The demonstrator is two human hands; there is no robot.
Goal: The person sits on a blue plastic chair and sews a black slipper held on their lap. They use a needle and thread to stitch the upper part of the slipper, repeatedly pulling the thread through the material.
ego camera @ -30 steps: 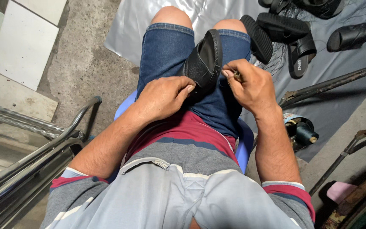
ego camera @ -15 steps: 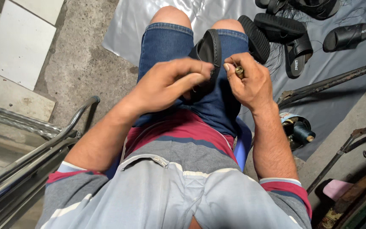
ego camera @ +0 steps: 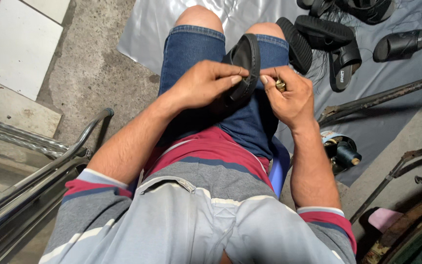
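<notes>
Black rubber sandal (ego camera: 246,61), ridged edge, upright between hands

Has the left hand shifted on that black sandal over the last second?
Yes. The left hand has slid up the black sandal, away from the striped shirt.

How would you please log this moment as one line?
left hand: pinching sandal edge | right hand: holding small brass tool at sandal | sandal: upright on lap | other sandals: on sheet

I log a black sandal (ego camera: 244,68) on blue denim shorts (ego camera: 191,54) — shirt (ego camera: 211,161) striped grey, maroon, navy — silver-grey sheet (ego camera: 157,24).
</notes>
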